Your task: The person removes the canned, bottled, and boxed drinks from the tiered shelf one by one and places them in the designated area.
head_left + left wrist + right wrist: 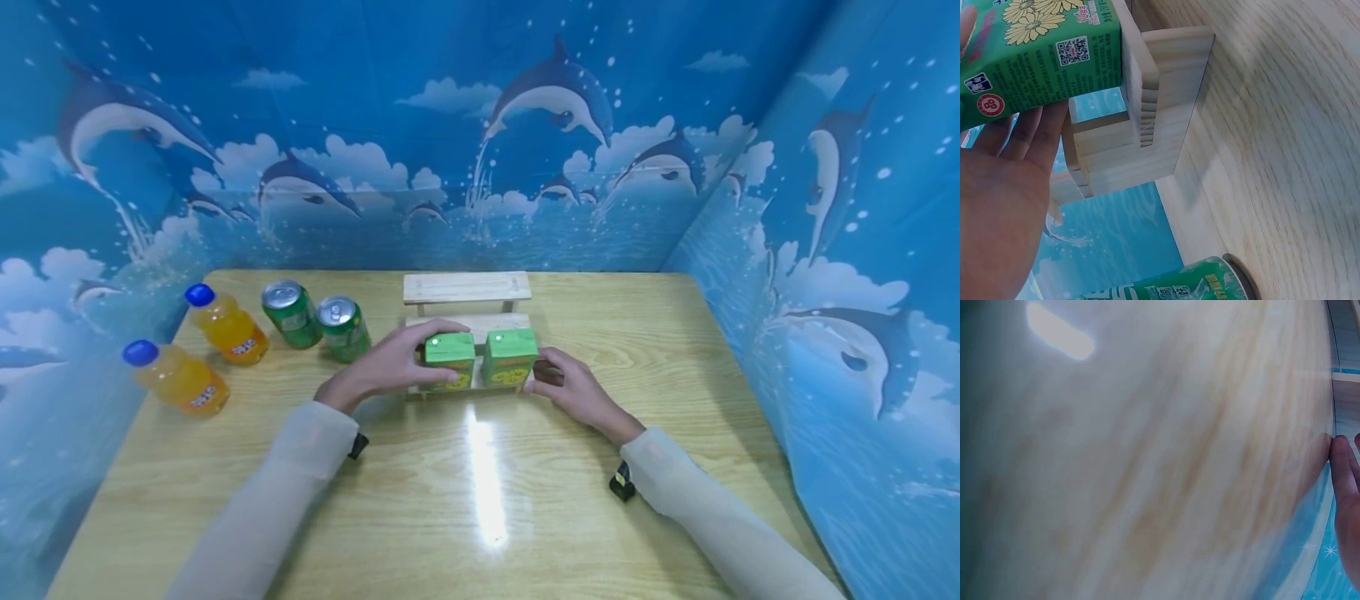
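Observation:
A small stepped wooden stand stands on the table with two green drink cartons on its lowest step. My left hand grips the left carton, thumb across the front and fingers behind. In the left wrist view that carton shows yellow flowers and a printed code, with the fingers underneath it in this view. The right carton sits upright just beside it. At the stand's right end is my right hand, its thumb and fingers apart and fingertips right by the carton's side.
Two green cans stand left of the stand. Farther left are two orange drink bottles with blue caps. A dolphin-print curtain encloses the wooden table at the back and sides.

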### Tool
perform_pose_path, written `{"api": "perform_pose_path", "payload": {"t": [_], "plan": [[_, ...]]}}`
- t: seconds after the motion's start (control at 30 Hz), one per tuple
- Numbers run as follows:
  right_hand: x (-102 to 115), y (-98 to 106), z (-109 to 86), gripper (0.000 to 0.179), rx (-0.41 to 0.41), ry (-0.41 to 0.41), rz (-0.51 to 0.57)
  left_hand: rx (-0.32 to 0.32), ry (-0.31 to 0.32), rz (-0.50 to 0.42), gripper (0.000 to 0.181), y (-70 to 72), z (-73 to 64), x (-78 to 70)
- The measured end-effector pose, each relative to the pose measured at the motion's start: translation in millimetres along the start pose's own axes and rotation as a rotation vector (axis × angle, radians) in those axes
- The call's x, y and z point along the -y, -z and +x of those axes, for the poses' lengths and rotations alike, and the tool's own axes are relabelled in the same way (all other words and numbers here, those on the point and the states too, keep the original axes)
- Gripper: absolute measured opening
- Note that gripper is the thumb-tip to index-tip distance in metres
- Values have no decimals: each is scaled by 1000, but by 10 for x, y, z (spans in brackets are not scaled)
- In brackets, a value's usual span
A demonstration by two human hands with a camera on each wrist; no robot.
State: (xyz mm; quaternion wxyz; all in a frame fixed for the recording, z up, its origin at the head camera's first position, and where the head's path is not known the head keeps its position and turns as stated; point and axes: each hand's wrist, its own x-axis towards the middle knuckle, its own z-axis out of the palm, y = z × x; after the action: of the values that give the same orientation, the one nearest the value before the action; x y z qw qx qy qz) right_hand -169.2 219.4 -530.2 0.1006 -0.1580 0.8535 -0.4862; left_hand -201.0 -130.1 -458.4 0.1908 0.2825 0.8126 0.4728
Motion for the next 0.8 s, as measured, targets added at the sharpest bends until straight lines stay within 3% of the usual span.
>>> {"api": "perform_pose_path", "payload": {"t": [0.8], "plan": [[-29,2,19,58,4,-10,-3,-84,-77,86,62,-46,-34,15]]}}
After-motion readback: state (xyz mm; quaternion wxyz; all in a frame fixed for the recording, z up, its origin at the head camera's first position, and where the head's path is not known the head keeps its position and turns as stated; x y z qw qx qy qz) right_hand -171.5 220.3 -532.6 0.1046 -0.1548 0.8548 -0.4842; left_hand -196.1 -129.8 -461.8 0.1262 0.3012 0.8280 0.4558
